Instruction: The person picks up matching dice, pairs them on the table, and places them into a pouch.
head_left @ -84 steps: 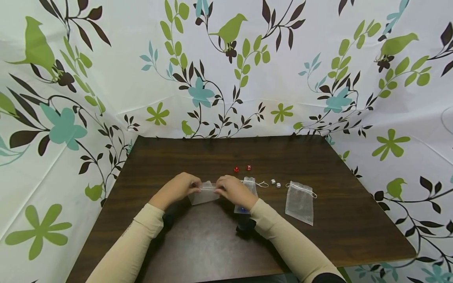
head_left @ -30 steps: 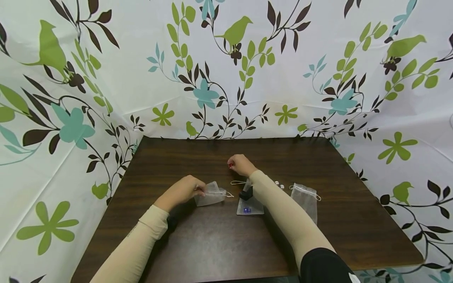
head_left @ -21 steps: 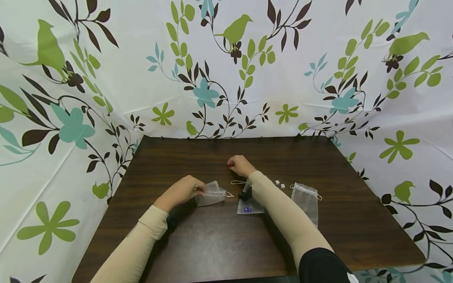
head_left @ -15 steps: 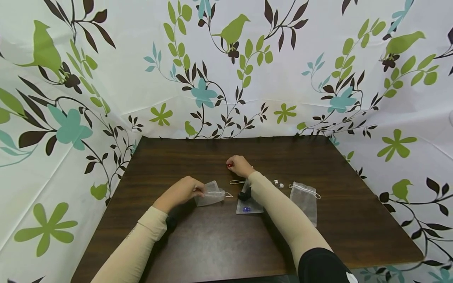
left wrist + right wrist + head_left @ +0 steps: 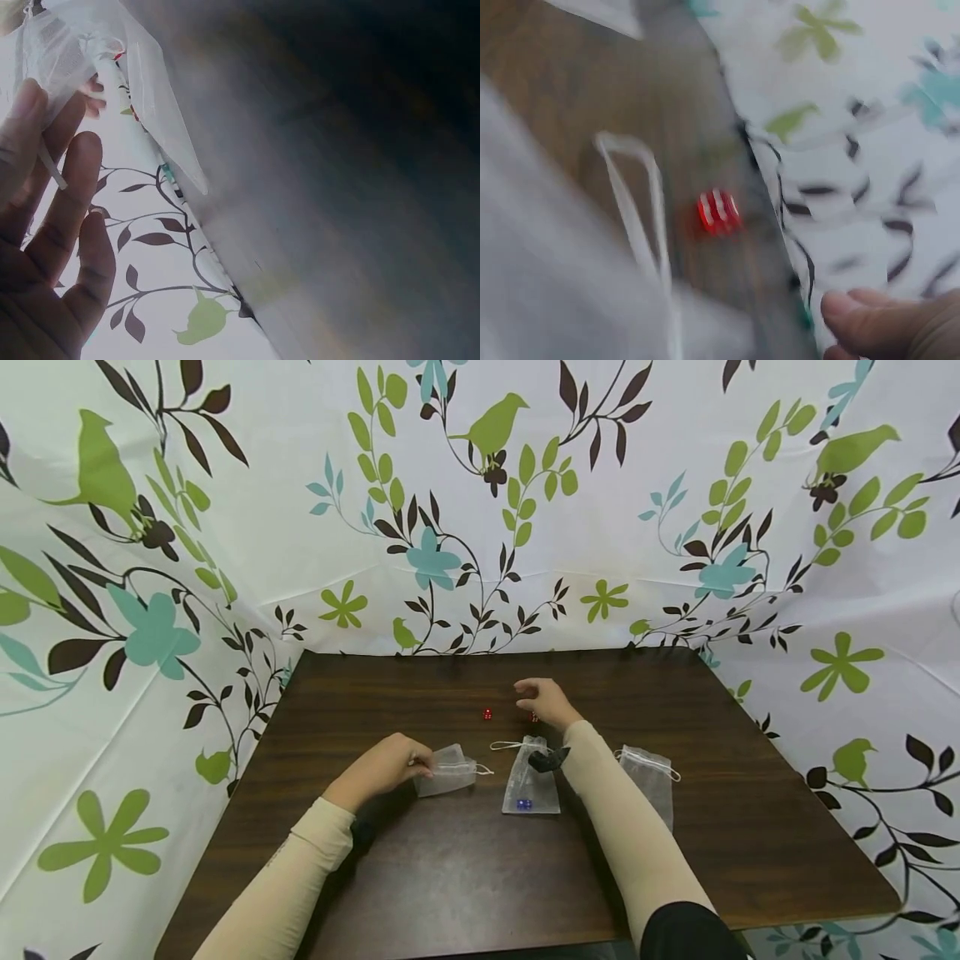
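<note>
- The left bag [image 5: 447,777] is pinched at its left end between the thumb and fingers of the left hand [image 5: 382,767]; its drawstring is pointed to the right, away from the fingers.
- In the left wrist view, the other fingers of that hand are seen spread and loosely bent.
- The right hand [image 5: 551,703] is held over the far part of the table [image 5: 450,893], thumb and fingers parted.
- The left red die [image 5: 487,714] is left lying on the wood, apart from the right fingertips and to their left.
- The right red die [image 5: 535,717] is placed just below the right hand in the head view; whether it is touched cannot be told.
- The blue dice [image 5: 524,804] are contained in the bottom of the middle bag [image 5: 531,782], whose top is partly covered by a black wrist device [image 5: 549,760].
- The right bag [image 5: 651,781] is partly hidden by the right sleeve [image 5: 630,827].
</note>
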The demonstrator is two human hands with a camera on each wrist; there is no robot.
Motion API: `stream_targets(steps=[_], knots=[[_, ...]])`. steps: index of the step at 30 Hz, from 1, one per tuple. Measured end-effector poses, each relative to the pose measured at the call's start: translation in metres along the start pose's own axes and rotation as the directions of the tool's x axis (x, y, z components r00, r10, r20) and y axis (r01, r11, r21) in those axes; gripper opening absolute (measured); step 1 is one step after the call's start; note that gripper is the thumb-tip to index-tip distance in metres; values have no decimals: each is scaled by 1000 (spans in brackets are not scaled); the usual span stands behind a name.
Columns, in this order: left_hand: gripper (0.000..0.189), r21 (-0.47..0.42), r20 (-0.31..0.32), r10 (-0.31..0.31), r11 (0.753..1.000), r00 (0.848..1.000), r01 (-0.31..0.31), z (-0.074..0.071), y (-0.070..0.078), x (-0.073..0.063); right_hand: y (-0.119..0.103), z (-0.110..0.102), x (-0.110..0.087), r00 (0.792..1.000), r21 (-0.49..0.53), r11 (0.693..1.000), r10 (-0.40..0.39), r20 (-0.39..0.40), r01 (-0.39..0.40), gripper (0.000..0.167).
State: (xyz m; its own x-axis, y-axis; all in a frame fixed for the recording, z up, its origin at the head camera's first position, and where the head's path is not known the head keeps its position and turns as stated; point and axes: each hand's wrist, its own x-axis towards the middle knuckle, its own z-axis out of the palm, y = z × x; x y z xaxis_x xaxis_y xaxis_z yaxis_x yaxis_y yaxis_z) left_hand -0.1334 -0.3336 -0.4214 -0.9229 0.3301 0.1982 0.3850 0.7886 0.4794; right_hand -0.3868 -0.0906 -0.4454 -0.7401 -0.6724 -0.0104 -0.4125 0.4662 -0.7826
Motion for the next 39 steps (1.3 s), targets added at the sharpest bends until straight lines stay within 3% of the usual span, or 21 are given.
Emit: stream_targets(steps=[4,9,13,26,39], knots=[[9,-6,-5,-5,1000,1000,5,0,0,-1,20,-15,-9,998,138,988,61,29,-65,46],[10,-17,1,-8,1000,1000,8,0,0,1,31,-14,-17,994,157,984,67,82,-79,41],[10,-12,0,-5,1000,1000,5,1,1,3,33,-9,-18,994,154,984,81,67,-91,33],[9,-6,19,-21,1000,1000,21,3,2,5,-1,14,8,998,74,997,-23,52,20,29],[8,7,11,-17,1000,1000,17,1,5,2,-7,46,17,996,54,998,18,82,-22,29]])
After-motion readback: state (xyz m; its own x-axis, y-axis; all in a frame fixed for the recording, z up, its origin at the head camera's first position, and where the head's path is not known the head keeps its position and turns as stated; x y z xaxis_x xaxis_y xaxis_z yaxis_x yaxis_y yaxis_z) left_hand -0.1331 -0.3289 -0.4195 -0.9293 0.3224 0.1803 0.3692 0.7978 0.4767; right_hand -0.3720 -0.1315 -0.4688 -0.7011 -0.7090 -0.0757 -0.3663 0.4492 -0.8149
